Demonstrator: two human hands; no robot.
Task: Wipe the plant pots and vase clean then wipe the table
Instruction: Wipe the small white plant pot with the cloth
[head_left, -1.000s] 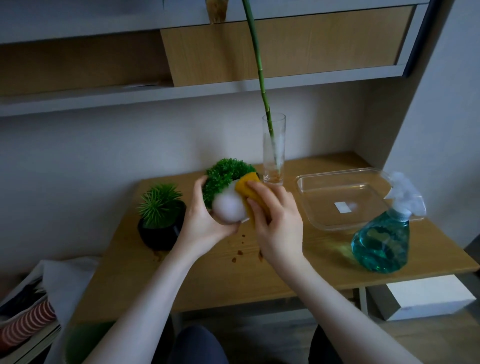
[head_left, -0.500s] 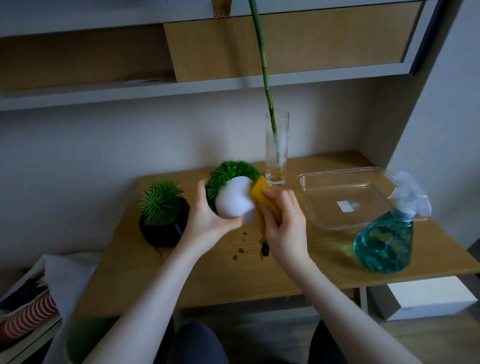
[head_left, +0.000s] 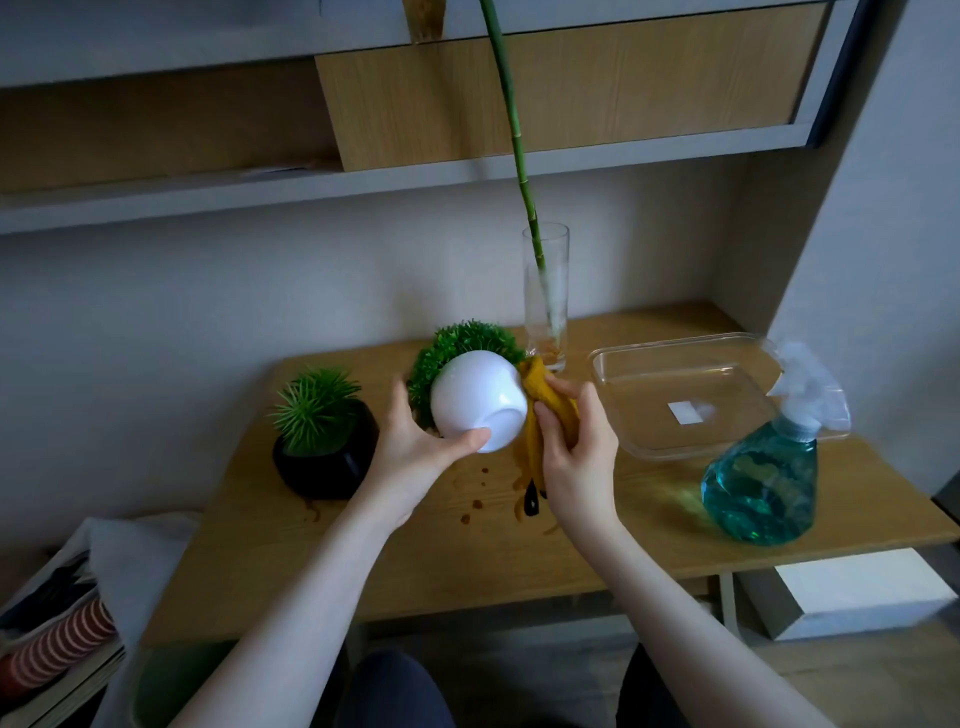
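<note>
The white pot is held above the table, tipped so its base faces the camera, the left hand cupping it from below-left with the thumb curled across the base. Just beside it on the right, the right hand clutches a yellow cloth touching the pot's side. Brown stains dot the table beneath.
</note>
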